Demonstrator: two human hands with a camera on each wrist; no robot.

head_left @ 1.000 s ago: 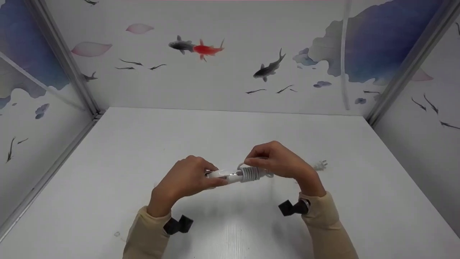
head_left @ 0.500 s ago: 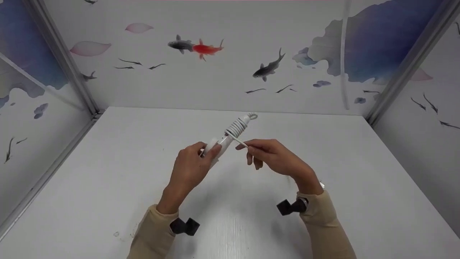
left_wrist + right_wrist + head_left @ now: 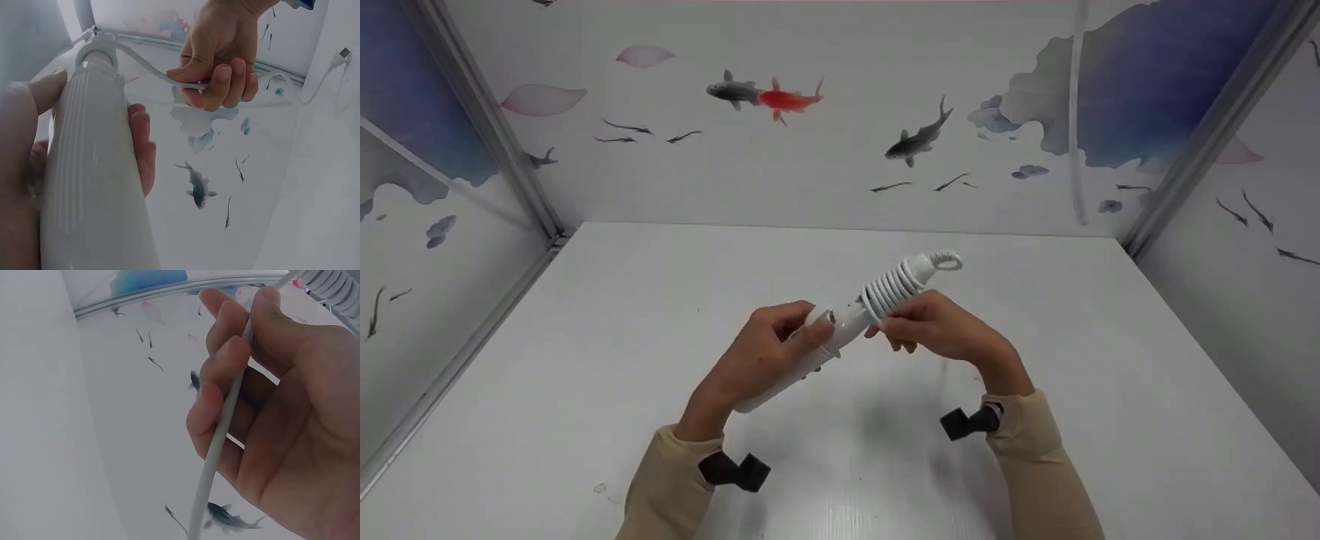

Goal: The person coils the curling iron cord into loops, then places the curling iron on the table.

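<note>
A white curling iron is held slanting above the table, its cord-end up and to the right. My left hand grips its body, thumb on top; in the left wrist view the ridged white body lies between thumb and fingers. White power cord is wound in several close coils around the upper end, where it leaves in a small loop. Beside the coils, my right hand pinches the cord's free run between thumb and fingers. In the right wrist view this cord passes across the curled fingers.
The cord's white plug hangs off to the right in the left wrist view. A white table lies beneath, enclosed by walls printed with fish. Each sleeved wrist wears a black camera mount.
The curling iron has swung from nearly level to pointing up and right, then tilted back lower. My right hand moved from over the coils to below them, bringing the cord around.
</note>
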